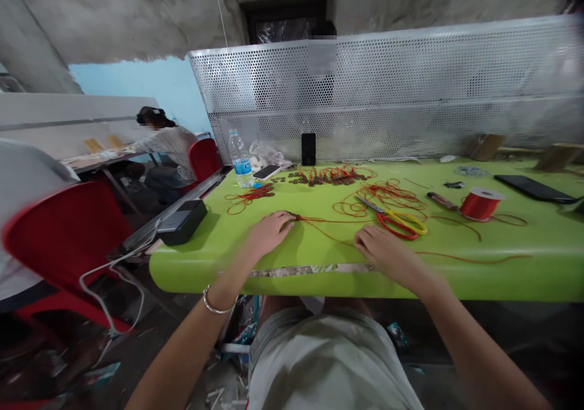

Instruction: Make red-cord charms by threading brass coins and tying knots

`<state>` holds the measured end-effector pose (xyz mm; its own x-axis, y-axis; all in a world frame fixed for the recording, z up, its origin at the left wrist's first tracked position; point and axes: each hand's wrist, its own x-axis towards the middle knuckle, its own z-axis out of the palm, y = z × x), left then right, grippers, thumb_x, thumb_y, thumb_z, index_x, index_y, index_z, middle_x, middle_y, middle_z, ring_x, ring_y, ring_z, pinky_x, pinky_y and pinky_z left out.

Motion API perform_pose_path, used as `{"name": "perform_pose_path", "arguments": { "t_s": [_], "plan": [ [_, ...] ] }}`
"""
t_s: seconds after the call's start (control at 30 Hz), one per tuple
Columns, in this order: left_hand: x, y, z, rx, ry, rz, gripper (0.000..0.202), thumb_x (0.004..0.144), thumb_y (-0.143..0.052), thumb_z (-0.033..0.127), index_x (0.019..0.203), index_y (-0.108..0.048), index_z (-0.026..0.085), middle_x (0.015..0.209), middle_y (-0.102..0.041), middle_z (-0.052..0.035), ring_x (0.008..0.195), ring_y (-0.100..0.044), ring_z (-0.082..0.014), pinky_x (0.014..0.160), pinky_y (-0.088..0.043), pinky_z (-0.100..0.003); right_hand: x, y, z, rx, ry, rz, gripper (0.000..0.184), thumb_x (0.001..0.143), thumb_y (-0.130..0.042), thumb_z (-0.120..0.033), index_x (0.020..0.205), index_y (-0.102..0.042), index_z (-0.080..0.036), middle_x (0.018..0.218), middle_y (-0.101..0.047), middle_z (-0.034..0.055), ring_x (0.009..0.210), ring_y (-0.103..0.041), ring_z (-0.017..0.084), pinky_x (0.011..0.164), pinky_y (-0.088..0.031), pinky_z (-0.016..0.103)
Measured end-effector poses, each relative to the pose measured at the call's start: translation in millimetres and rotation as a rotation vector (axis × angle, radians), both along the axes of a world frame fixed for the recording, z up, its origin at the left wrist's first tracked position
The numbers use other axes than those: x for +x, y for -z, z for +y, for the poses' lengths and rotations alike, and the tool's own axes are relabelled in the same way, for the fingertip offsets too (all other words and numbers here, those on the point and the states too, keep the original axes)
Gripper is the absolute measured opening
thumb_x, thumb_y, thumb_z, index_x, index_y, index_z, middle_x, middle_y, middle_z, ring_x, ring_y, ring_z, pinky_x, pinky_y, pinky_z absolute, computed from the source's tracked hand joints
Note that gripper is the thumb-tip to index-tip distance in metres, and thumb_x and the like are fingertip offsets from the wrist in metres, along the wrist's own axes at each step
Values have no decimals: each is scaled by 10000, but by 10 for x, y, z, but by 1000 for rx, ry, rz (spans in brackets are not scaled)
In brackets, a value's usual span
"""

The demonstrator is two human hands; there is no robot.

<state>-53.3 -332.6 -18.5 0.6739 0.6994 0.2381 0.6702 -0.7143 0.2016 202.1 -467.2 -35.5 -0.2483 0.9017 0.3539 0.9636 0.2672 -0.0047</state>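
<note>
My left hand pinches a small dark, coin-like piece tied to red cord just above the green tabletop. From that piece the cord runs right in two strands. My right hand is curled closed, and the lower strand leads into its fingers. Beyond it lie scissors with red and yellow handles, against a loose tangle of red cord. A row of dark coin-like pieces on red cords lies farther back, and a smaller bunch sits to the left.
A red thread spool and a lighter lie right, near a black phone. A water bottle, white phone and upright phone stand toward the perforated screen. A black box is left. Other people sit left.
</note>
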Motion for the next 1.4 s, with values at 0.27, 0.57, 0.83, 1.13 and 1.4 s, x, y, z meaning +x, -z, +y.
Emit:
{"name": "perform_pose_path", "arguments": {
  "t_s": [0.27, 0.57, 0.83, 1.13, 1.4],
  "plan": [
    [219, -52, -277, 67, 44, -50, 302, 859, -466, 243, 1132, -586, 198, 984, -635, -58, 946, -559, -198, 851, -439, -314, -166, -441, 334, -15, -215, 263, 149, 889, -419, -198, 892, -567, -176, 860, -621, 50, 779, -556, 165, 704, -390, 268],
    [502, -136, -202, -4, -96, -121, 198, 850, -469, 249, 907, -656, 216, 882, -684, -22, 750, -608, -165, 650, -446, -244, 42, -428, 1051, -27, -248, 318, 197, 801, -432, -73, 877, -596, -151, 850, -619, 54, 784, -555, 158, 720, -396, 249],
    [549, -207, 54, 1, -273, -120, 190, 831, -519, 257, 938, -671, 214, 880, -701, -41, 766, -618, -180, 654, -442, -257, 81, -163, 1109, -149, -229, 257, 198, 775, -484, -102, 897, -633, -147, 854, -650, 60, 755, -575, 160, 701, -409, 244],
    [427, -264, -7, -94, -274, -260, 155, 808, -547, 275, 860, -674, 204, 815, -708, -26, 717, -632, -164, 614, -446, -243, 191, -170, 901, -202, -155, 232, 189, 757, -535, -123, 908, -649, -117, 850, -658, 76, 733, -583, 159, 692, -421, 240],
    [113, -290, -103, -160, -191, -386, 178, 791, -547, 310, 812, -663, 177, 792, -701, -38, 681, -633, -169, 599, -451, -249, 93, -152, 793, -189, -87, 20, 149, 823, -473, -89, 845, -618, -114, 886, -623, 104, 836, -561, 191, 747, -387, 265]
  ]
}}
